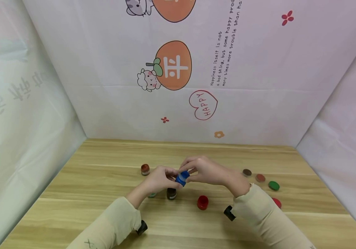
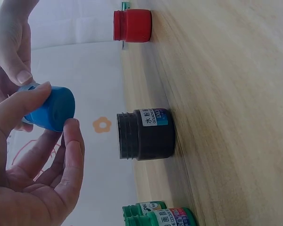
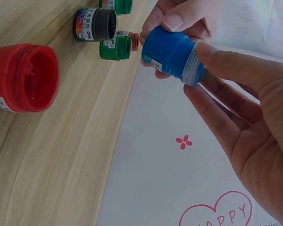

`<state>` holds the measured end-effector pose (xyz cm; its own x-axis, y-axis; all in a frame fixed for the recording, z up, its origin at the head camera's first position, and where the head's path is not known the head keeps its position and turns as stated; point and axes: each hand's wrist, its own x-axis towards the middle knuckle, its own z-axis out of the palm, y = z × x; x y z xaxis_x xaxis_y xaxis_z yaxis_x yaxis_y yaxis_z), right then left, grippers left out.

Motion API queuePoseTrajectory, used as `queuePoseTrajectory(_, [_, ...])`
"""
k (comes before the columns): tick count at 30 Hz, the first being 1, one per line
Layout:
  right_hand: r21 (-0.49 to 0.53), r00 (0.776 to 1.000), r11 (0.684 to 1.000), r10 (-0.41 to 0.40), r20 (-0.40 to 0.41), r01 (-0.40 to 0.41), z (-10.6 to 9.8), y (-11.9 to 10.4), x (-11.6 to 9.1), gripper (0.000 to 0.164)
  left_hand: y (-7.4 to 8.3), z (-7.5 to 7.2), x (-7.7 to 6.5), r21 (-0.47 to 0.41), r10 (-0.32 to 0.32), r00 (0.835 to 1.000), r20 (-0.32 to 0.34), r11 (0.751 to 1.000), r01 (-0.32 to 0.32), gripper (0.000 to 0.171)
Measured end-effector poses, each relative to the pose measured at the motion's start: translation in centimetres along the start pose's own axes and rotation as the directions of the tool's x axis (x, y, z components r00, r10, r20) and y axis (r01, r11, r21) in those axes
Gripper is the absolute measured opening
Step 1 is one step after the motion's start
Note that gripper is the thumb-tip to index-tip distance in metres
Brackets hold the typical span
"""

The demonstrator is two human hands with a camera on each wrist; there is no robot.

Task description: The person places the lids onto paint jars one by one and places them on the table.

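Observation:
A blue paint jar (image 1: 182, 178) is held in the air above the table, tilted, between both hands. My left hand (image 1: 159, 180) grips the jar's body with thumb and fingers. At the other end, my right hand (image 1: 207, 171) pinches the ridged lid (image 3: 192, 68), which is on the jar. Below the hands stand an uncapped dark paint jar (image 2: 153, 134) and, to its right, an uncapped red paint jar (image 1: 202, 203). Small green paint jars (image 3: 115, 48) show near the dark one, partly hidden by my left hand in the head view.
A reddish-brown paint jar (image 1: 145, 169) stands farther back on the left. Along the right lie loose lids: brown (image 1: 246, 172), reddish (image 1: 260, 177), green (image 1: 274, 185) and a red one (image 1: 277, 202) partly behind my right sleeve. White printed cloth (image 1: 243, 114) walls the wooden table.

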<state>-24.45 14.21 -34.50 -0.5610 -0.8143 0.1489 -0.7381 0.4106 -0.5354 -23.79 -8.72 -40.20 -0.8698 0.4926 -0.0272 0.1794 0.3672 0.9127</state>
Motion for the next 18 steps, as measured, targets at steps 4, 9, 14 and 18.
queuePoseTrajectory(4, [0.008,1.0,1.0,0.005,-0.001,-0.005,-0.04,0.11,0.04,0.028,0.09,-0.04,0.06,-0.005,0.002,1.0,0.0,1.0,-0.002,0.035])
queuePoseTrajectory(9, [0.004,1.0,1.0,0.014,-0.001,-0.014,-0.07,0.22,0.15,0.028,0.19,0.0,0.09,-0.014,-0.01,1.0,-0.02,1.0,0.01,0.037])
queuePoseTrajectory(14, [-0.007,1.0,1.0,0.018,0.008,-0.018,-0.16,0.08,0.13,0.031,0.21,0.09,-0.08,-0.016,-0.029,0.998,-0.051,0.999,0.028,0.037])
queuePoseTrajectory(18, [-0.028,1.0,1.0,0.009,0.029,-0.008,-0.02,0.11,0.02,0.032,0.01,0.18,-0.3,-0.006,-0.024,0.998,-0.062,1.0,0.024,0.037])
